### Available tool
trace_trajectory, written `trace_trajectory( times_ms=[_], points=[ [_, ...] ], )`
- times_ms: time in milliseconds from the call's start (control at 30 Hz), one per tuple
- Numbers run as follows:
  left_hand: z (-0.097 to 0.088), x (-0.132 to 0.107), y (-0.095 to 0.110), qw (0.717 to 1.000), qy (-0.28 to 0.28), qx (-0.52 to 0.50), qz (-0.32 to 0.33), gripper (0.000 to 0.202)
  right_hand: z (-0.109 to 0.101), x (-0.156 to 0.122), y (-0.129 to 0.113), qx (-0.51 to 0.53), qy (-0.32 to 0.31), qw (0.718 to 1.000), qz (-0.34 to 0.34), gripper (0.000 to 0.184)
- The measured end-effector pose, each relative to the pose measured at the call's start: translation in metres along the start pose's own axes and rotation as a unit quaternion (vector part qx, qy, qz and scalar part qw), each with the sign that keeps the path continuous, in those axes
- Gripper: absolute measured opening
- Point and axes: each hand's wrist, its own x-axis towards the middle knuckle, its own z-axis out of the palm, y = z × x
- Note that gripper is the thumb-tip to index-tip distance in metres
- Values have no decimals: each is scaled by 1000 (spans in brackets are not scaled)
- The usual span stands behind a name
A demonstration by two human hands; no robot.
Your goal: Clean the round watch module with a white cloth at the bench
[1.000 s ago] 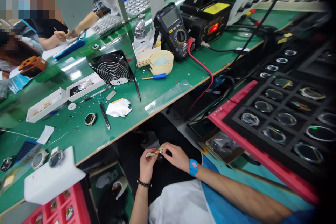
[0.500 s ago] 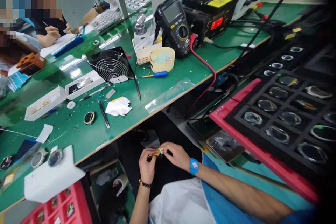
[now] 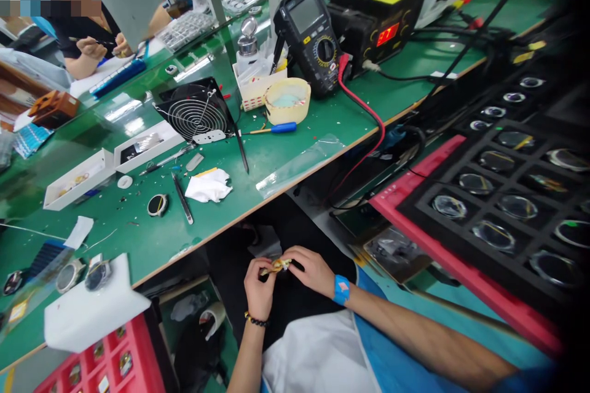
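Above my lap, my left hand [image 3: 259, 287] and my right hand [image 3: 311, 271] hold a small gold-coloured flexible circuit part [image 3: 279, 265] between them. Thumb and fingers of each hand are pinched on it, one at either end. The fingers cover part of it, and its exact form is too small to make out. On the green bench beyond my hands lie a round watch case [image 3: 157, 205], tweezers [image 3: 183, 198] and a crumpled white cloth [image 3: 209, 185].
A multimeter [image 3: 311, 37], a soldering station [image 3: 375, 24], a small fan [image 3: 196, 112] and a blue-handled screwdriver [image 3: 282, 128] occupy the bench. Right, a red tray [image 3: 417, 175] carries black foam with watch parts. Lower left is a pink tray [image 3: 87, 363]. A co-worker [image 3: 94, 52] sits across.
The view has shifted slightly, so bench items sit a little differently in the picture. Both my hands stay pinched on the gold-coloured part, with only slight finger movement.
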Motion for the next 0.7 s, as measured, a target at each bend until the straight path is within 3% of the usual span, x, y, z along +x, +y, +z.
trace_trajectory(
  times_ms=[500, 700],
  points=[
    [0, 12, -6, 994, -82, 13, -73, 15, -2, 8, 2, 65, -64, 989, 120, 9],
    [0, 19, 1, 991, -103, 66, -60, 3, -3, 12, 2, 76, -85, 986, 121, 14]
  ],
)
